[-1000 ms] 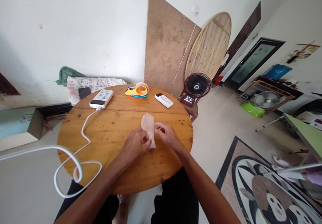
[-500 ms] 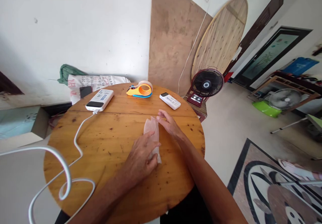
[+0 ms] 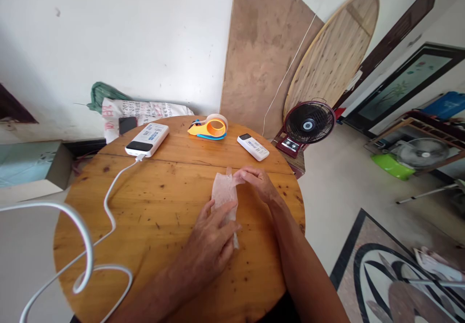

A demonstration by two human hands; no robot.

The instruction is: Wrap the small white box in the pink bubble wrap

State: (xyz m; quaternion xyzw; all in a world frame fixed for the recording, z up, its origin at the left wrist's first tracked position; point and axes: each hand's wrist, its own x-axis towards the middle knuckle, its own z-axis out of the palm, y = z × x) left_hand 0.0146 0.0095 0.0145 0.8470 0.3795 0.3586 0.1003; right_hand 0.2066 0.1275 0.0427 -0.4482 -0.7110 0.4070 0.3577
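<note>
A small pale pink translucent bag (image 3: 224, 193) lies flat on the round wooden table (image 3: 152, 216). My left hand (image 3: 212, 238) rests flat on the bag's near end, fingers stretched out and pressing it down. My right hand (image 3: 256, 182) pinches the bag's far right corner between thumb and fingers. Both forearms reach in from the bottom of the view.
At the table's far side lie a white power bank (image 3: 147, 139) with a white cable (image 3: 109, 202) looping left, an orange tape dispenser (image 3: 208, 127) and a white remote (image 3: 253, 146). A dark red fan (image 3: 308, 124) stands beyond the table; boards lean on the wall.
My left hand opened and slid flat over the bag's near end. My right hand moved up to the bag's far corner and pinched it. The view shifted closer to the table.
</note>
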